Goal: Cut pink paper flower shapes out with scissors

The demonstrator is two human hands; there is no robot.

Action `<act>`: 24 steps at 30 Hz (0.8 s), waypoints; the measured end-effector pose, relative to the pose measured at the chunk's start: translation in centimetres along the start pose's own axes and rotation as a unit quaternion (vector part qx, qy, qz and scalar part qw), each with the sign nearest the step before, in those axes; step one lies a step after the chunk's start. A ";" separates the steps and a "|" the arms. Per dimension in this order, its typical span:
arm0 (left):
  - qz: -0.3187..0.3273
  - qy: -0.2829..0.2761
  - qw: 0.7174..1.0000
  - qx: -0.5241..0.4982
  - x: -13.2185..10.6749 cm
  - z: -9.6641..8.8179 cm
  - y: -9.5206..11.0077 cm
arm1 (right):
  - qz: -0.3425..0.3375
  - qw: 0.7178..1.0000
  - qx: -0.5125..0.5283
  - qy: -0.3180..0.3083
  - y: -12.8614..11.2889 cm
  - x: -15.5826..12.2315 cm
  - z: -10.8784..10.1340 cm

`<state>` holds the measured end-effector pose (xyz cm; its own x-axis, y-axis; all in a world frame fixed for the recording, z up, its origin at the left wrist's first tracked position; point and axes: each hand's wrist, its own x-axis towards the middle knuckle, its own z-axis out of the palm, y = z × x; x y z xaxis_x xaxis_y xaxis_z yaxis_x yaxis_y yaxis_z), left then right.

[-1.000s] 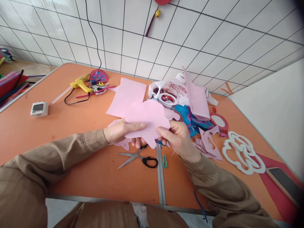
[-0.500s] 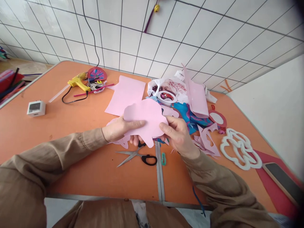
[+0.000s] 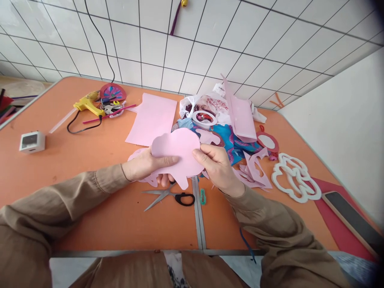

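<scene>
A pink felt cutout [image 3: 177,146] with a rounded, cloud-like top and a short tail at its lower edge is held up over the table. My left hand [image 3: 150,164] grips its left side, thumb lying across the front and fingers behind. On the right edge, my right hand [image 3: 217,166] pinches the felt between thumb and fingers. Below lies a pair of scissors [image 3: 168,195] with black handles, blades apart and pointing left. A small green clip [image 3: 203,197] rests beside the handles. More pink cut pieces [image 3: 139,155] are partly hidden behind my left hand.
Pink felt sheet [image 3: 153,118] lies behind. A yellow glue gun [image 3: 89,105] and white adapter [image 3: 32,142] are at left. Toward the right are a plastic bag [image 3: 216,105], folded pink felt [image 3: 244,118], felt scraps [image 3: 255,172], white cloud outlines [image 3: 295,178] and a dark phone-like slab [image 3: 351,222].
The whole view has shifted, so the table things appear a little farther left. Both hands still hold the pink cutout; my right fingers have moved slightly up along its edge.
</scene>
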<state>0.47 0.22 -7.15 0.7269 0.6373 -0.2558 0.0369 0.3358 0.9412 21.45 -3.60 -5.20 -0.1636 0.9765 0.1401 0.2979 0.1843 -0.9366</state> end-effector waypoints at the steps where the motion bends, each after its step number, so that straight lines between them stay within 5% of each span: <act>1: 0.004 -0.009 1.000 -0.002 0.0 0.0 -0.1 | 0.001 1.000 0.003 0.000 0.1 0.0 0.0; 18: -0.009 -0.041 0.997 -0.059 0.2 0.0 -0.3 | 0.003 1.000 -0.007 0.019 0.4 -0.1 0.3; 24: 0.037 -0.056 0.995 -0.076 0.4 -0.2 -0.3 | 0.008 0.999 -0.011 0.051 1.0 -0.1 0.0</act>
<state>0.61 0.57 -7.57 0.7965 0.5851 -0.1525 -0.1177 0.3974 0.9101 21.80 -3.49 -6.18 -0.0616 0.9854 0.1589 0.3207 0.1703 -0.9317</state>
